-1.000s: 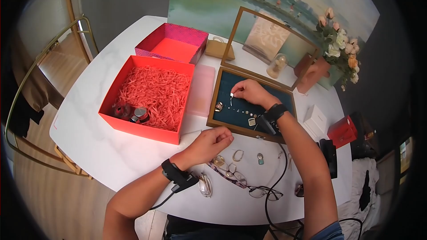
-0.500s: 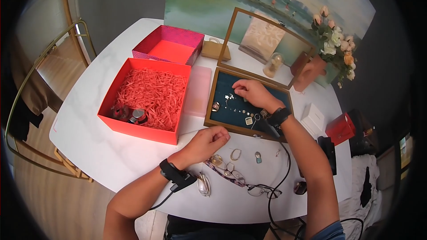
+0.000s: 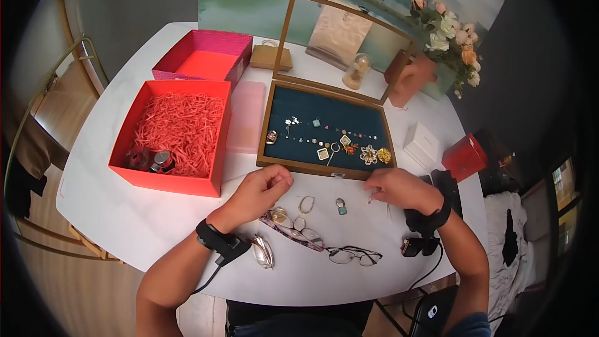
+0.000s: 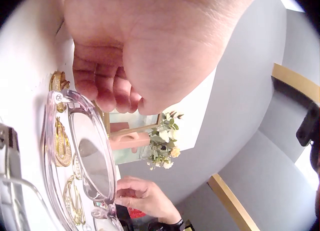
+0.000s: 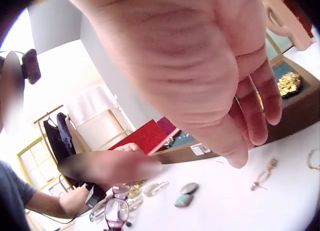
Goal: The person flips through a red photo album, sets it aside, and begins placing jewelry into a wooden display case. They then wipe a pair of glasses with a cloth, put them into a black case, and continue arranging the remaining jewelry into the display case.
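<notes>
My right hand is low over the white table just right of the jewelry box's front edge, its fingertips close to a small gold earring. In the right wrist view its fingers point down with the earring apart from them. The left hand rests near the box's front left corner, fingers loosely curled, holding nothing. The wooden jewelry box stands with its glass lid raised. On its dark green lining lie a white flower-like earring, a turquoise piece, a flower brooch and a gold brooch.
Eyeglasses, sunglasses, a hoop earring and a turquoise pendant piece lie at the front. To the left stands a red box with shredded paper. A white box and a red one stand right.
My right hand has left the white flower-like earring on the box's lining and moved right and toward me, to the small earring on the table. The left hand keeps its place by the box.
</notes>
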A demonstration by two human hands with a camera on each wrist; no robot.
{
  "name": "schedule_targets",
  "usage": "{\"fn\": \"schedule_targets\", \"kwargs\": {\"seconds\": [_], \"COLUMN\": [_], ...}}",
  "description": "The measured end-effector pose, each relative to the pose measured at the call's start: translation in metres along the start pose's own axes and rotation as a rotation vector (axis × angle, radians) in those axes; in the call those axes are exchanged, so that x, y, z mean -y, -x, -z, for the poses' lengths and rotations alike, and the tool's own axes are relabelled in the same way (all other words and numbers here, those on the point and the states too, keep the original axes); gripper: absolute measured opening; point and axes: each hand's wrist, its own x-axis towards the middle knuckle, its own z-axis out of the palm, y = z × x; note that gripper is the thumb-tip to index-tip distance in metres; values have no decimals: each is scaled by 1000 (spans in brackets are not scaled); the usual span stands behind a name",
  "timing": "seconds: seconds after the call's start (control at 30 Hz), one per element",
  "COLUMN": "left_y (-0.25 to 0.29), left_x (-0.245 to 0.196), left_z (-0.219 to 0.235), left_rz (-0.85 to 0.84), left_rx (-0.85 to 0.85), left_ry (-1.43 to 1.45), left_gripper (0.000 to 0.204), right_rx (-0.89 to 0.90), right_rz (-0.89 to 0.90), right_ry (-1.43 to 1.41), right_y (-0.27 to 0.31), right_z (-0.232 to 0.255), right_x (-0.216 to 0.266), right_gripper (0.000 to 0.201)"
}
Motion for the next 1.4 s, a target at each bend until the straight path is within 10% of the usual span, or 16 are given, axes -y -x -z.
{"fn": "schedule_targets", "kwargs": {"seconds": [0.77,1.4], "left_y": [-3,-2], "left_x": [8,3], "left_z": [2,1], "left_rz": [10,29], "left_rx": [0,-1], "left_ry": [28,9], "left_gripper": [17,17], "right_rx": [-236,-452], "right_rz": [-44,-197], "right_ry": [-242,-745], "right_y": [14,-45], "right_z": [-26,21], "right_x": [4,-121], "right_gripper": [4,14]}}
